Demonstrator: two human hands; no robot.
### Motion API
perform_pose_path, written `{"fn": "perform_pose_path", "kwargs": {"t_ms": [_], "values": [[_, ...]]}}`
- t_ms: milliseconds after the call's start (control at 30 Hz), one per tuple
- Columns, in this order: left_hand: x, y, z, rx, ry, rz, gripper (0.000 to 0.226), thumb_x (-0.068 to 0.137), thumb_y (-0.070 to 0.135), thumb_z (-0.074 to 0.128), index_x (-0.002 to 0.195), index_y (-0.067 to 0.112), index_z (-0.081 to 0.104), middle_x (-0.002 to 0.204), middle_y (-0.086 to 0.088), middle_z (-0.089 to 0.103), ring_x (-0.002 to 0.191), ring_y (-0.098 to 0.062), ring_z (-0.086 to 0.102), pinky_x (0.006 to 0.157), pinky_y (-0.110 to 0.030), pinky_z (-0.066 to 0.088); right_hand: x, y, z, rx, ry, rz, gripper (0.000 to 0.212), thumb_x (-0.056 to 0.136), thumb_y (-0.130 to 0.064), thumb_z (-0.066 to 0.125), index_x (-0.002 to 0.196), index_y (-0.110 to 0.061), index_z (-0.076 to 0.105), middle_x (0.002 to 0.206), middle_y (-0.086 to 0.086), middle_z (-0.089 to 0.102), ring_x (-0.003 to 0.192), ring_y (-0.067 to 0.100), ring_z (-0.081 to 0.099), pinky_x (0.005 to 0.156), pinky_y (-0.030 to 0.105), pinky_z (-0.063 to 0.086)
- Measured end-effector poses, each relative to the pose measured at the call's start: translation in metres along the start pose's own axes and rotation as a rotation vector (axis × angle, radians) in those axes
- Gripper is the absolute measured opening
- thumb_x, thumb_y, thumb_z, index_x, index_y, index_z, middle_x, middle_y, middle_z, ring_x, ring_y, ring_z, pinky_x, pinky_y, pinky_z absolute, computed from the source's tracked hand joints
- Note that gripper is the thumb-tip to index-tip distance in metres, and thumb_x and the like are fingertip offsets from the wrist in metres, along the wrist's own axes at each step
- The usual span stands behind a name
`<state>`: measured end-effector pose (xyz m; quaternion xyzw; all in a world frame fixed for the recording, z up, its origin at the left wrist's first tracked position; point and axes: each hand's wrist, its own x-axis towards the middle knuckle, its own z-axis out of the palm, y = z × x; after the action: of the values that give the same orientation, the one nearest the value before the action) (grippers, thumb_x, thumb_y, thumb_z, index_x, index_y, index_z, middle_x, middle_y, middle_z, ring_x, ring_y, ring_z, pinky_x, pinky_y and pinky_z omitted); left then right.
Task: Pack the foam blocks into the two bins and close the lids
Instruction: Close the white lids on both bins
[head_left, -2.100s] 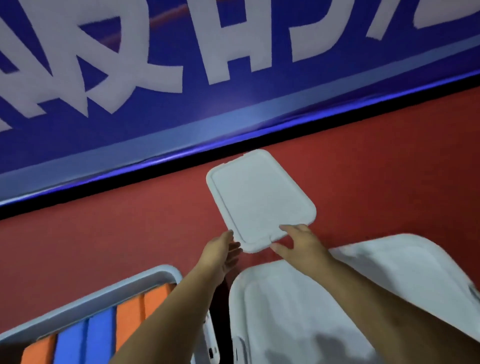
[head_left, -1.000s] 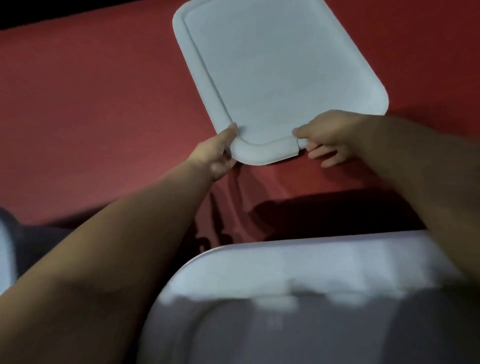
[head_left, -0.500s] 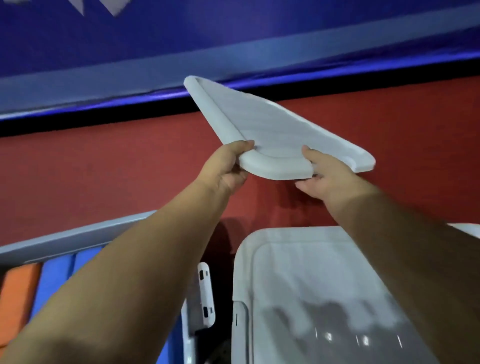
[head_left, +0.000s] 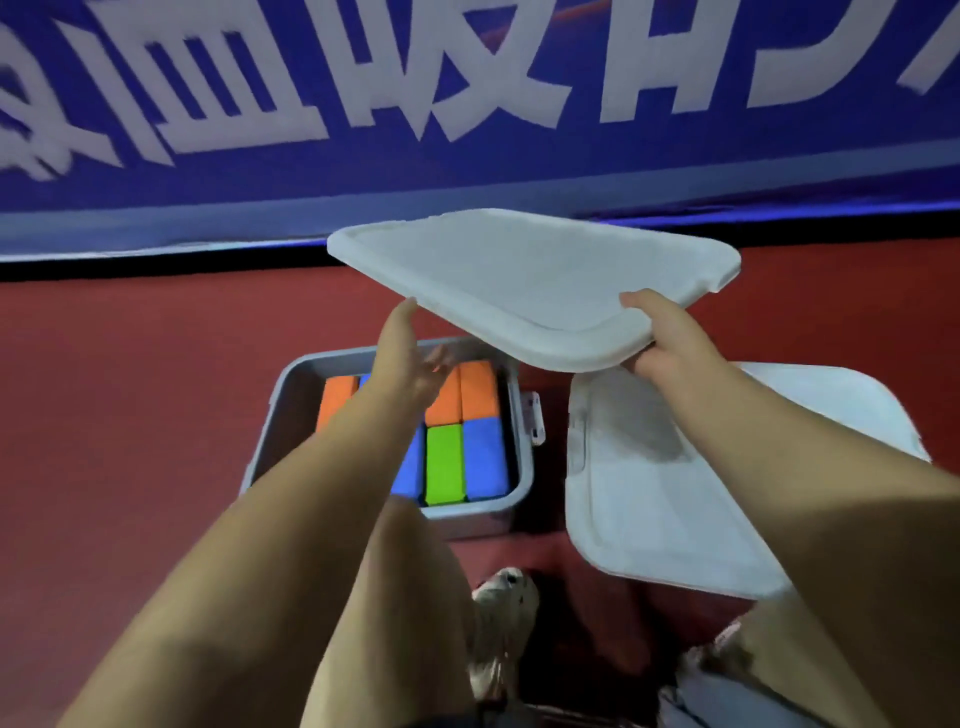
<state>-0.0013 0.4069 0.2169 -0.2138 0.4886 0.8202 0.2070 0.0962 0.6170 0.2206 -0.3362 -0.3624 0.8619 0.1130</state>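
Bare forearms nearest the camera. Closed bin (head_left: 675, 483), right, white lid seated. Open grey bin (head_left: 514, 415), left of it, packed with orange, blue and green foam blocks (head_left: 485, 457). Loose white lid (head_left: 524, 280) above, tilted: right hand (head_left: 670, 338) grips its near corner, left hand (head_left: 410, 353), fingers straight, props the left edge. Risk: the unclamped left side slips, or the lid lands skewed and fails to latch.

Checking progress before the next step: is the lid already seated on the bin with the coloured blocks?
No, the lid is held in the air above the open bin.
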Motion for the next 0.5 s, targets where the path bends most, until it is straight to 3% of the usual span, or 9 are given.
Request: {"fn": "perform_pose_path", "kwargs": {"t_ms": [67,133,233,300,367,467,500], "values": [[0.001,0.022,-0.051,-0.011,0.09,0.035,0.049,0.086,0.036,0.062,0.126,0.016,0.043,0.142,-0.008,0.038,0.08,-0.019,0.053,0.06,-0.028,0.042,-0.016,0.03,0.008,0.02,-0.024,0.034,0.014,0.085,-0.002,0.058,0.097,-0.009,0.06,0.092,0.01,0.07,0.085,0.026,0.066,0.082,0.04,0.054],[0.004,0.038,-0.102,-0.027,0.099,0.039,0.052,0.083,0.031,0.064,0.128,0.018,0.044,0.144,-0.01,0.039,0.112,-0.022,0.055,0.078,-0.03,0.046,-0.023,0.062,0.017,-0.004,-0.043,0.072,0.02,0.085,-0.002,0.057,0.103,-0.008,0.06,0.097,0.013,0.068,0.088,0.028,0.065,0.088,0.043,0.052],[0.017,0.047,-0.173,-0.073,0.152,0.02,0.051,0.084,0.026,0.064,0.132,0.019,0.052,0.147,-0.004,0.043,0.133,-0.019,0.047,0.097,-0.031,0.043,-0.02,0.107,0.028,-0.089,-0.048,0.117,0.024,0.084,-0.001,0.056,0.107,-0.007,0.061,0.089,0.012,0.069,0.09,0.03,0.065,0.075,0.037,0.054],[0.034,0.044,-0.212,-0.078,0.227,-0.01,0.049,0.084,0.02,0.068,0.13,0.017,0.054,0.134,-0.005,0.058,0.119,-0.022,0.059,0.09,-0.036,0.051,-0.008,0.13,0.031,-0.153,-0.059,0.13,0.038,0.081,0.002,0.058,0.118,-0.006,0.058,0.103,0.015,0.068,0.096,0.031,0.065,0.07,0.034,0.055],[0.047,0.034,-0.235,-0.035,0.246,-0.062,0.044,0.081,0.014,0.07,0.123,0.015,0.059,0.122,-0.005,0.066,0.103,-0.022,0.067,0.073,-0.035,0.057,0.01,0.139,0.035,-0.239,-0.098,0.135,0.05,0.08,0.002,0.06,0.128,-0.009,0.053,0.116,0.015,0.066,0.099,0.029,0.066,0.072,0.035,0.056],[0.056,0.013,-0.241,0.063,0.262,-0.081,0.02,0.085,-0.002,0.062,0.1,0.011,0.064,0.102,-0.004,0.068,0.084,-0.016,0.064,0.057,-0.025,0.053,0.043,0.14,0.036,-0.377,-0.184,0.142,0.05,0.083,0.003,0.057,0.129,-0.015,0.051,0.112,0.012,0.067,0.096,0.027,0.067,0.071,0.036,0.057],[0.06,0.006,-0.241,0.075,0.268,-0.085,0.02,0.086,-0.004,0.06,0.1,0.009,0.062,0.097,-0.004,0.067,0.077,-0.014,0.063,0.053,-0.021,0.052,0.054,0.141,0.035,-0.406,-0.203,0.158,0.049,0.084,0.004,0.056,0.129,-0.016,0.051,0.109,0.01,0.068,0.094,0.025,0.067,0.069,0.035,0.057]]}}
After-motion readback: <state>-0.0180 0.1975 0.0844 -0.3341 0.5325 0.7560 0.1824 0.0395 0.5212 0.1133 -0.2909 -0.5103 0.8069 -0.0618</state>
